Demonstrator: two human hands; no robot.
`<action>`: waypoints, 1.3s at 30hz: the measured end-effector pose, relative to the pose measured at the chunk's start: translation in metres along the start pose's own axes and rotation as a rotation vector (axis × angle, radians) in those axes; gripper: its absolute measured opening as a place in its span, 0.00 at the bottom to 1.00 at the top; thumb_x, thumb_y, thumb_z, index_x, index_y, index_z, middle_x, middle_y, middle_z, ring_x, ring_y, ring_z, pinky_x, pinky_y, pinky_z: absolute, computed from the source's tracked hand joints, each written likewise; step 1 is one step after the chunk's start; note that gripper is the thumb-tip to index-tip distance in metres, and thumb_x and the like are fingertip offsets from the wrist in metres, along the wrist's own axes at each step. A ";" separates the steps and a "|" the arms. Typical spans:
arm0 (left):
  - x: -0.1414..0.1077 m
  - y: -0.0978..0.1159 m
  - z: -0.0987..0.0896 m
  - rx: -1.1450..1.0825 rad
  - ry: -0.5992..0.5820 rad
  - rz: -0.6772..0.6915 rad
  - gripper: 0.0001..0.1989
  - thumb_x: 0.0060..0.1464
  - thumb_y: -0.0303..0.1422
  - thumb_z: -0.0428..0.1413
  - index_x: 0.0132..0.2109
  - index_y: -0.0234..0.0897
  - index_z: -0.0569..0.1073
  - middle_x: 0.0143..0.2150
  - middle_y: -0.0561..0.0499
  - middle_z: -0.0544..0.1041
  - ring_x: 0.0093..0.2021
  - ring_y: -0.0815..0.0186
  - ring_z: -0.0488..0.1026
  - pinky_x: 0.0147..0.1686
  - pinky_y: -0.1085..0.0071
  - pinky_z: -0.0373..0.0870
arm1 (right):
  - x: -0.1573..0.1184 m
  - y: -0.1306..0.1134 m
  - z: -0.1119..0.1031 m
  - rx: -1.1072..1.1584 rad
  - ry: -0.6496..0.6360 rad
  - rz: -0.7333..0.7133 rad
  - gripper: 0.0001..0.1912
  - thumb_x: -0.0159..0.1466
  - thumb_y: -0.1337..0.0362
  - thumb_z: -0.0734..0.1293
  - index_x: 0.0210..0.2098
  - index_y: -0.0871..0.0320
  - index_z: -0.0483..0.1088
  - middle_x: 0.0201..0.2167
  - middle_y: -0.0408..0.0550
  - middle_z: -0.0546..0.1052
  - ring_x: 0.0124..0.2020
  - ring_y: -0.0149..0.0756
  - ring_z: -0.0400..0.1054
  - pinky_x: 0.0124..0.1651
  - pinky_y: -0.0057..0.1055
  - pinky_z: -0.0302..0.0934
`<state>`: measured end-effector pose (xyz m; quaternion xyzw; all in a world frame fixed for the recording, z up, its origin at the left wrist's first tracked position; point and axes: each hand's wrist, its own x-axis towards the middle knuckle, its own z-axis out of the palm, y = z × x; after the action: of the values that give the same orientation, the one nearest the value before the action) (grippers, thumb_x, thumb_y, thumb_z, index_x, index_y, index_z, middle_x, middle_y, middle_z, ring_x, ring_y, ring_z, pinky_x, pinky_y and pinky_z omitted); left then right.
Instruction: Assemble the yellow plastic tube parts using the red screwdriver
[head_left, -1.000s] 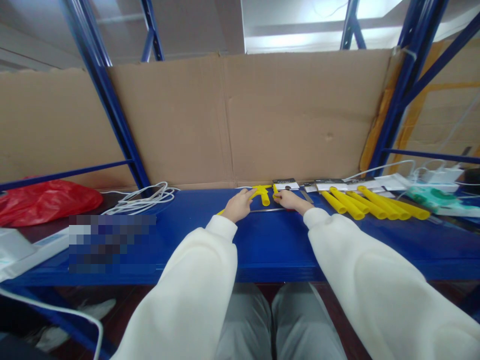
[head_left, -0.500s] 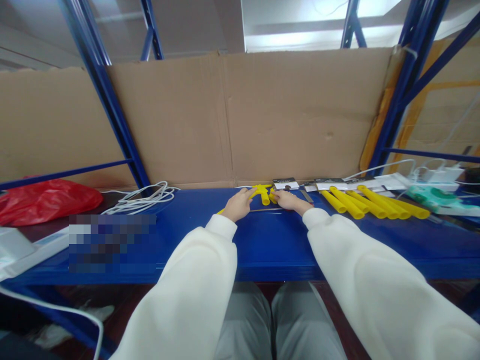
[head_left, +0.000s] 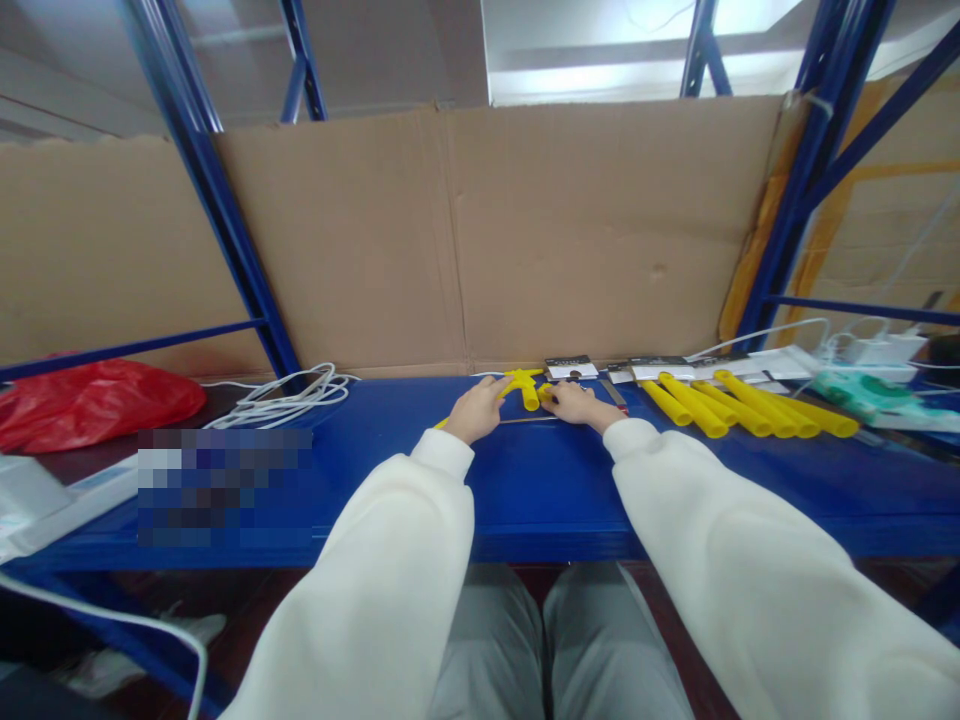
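On the blue table (head_left: 375,480), my left hand (head_left: 477,408) is closed round a yellow tube, whose end sticks out below the hand at the left. From its fingers the tube runs to a yellow branched connector (head_left: 529,390), which lies between my hands with one round opening toward me. My right hand (head_left: 571,402) is closed on a small yellow piece (head_left: 546,393) just right of the connector. Behind my right hand lies a black and white packet (head_left: 571,367), and a small knife (head_left: 613,393) is to its right.
Several yellow tubes (head_left: 750,405) lie at the right, beside white papers and a green-white bag (head_left: 874,395). Coiled white cable (head_left: 289,398) and a red bag (head_left: 101,400) are at the left. Cardboard (head_left: 360,240) stands along the back.
My right hand has shifted very slightly to the left, toward the connector. My left hand looks unmoved.
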<state>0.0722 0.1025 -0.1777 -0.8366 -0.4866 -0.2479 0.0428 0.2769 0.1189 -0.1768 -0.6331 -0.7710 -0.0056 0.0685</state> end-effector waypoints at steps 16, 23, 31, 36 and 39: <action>0.000 -0.001 0.001 0.000 0.008 0.010 0.25 0.62 0.24 0.49 0.65 0.38 0.67 0.59 0.42 0.73 0.59 0.59 0.71 0.59 0.64 0.66 | -0.002 0.000 -0.004 -0.024 0.023 -0.030 0.19 0.69 0.57 0.57 0.51 0.51 0.75 0.52 0.56 0.78 0.56 0.51 0.68 0.57 0.54 0.56; 0.001 -0.003 0.003 -0.001 0.018 0.016 0.24 0.59 0.26 0.53 0.63 0.39 0.70 0.56 0.43 0.75 0.56 0.58 0.74 0.59 0.64 0.67 | -0.002 0.001 -0.003 0.046 0.165 -0.039 0.21 0.69 0.61 0.56 0.56 0.54 0.72 0.59 0.57 0.73 0.61 0.52 0.64 0.59 0.55 0.56; 0.003 -0.007 0.006 0.000 0.019 0.043 0.23 0.56 0.28 0.56 0.60 0.41 0.73 0.55 0.44 0.77 0.54 0.58 0.75 0.58 0.62 0.68 | -0.003 0.001 -0.002 0.092 0.418 -0.346 0.27 0.66 0.69 0.58 0.65 0.58 0.64 0.60 0.58 0.72 0.60 0.46 0.65 0.58 0.45 0.57; 0.003 -0.006 0.005 -0.014 0.015 0.057 0.23 0.57 0.27 0.56 0.60 0.42 0.73 0.52 0.45 0.78 0.52 0.59 0.76 0.58 0.62 0.69 | -0.012 -0.005 -0.010 -0.046 0.382 -0.452 0.22 0.65 0.70 0.60 0.56 0.57 0.73 0.52 0.57 0.78 0.54 0.44 0.69 0.57 0.42 0.50; 0.002 -0.005 0.005 -0.024 0.007 0.060 0.24 0.57 0.27 0.55 0.61 0.41 0.72 0.53 0.44 0.78 0.52 0.59 0.76 0.58 0.63 0.68 | -0.016 -0.007 -0.016 -0.113 0.365 -0.464 0.20 0.66 0.69 0.60 0.53 0.56 0.76 0.48 0.56 0.80 0.50 0.43 0.70 0.57 0.41 0.47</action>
<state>0.0706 0.1084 -0.1814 -0.8506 -0.4579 -0.2552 0.0418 0.2743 0.1005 -0.1621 -0.4313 -0.8686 -0.1777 0.1673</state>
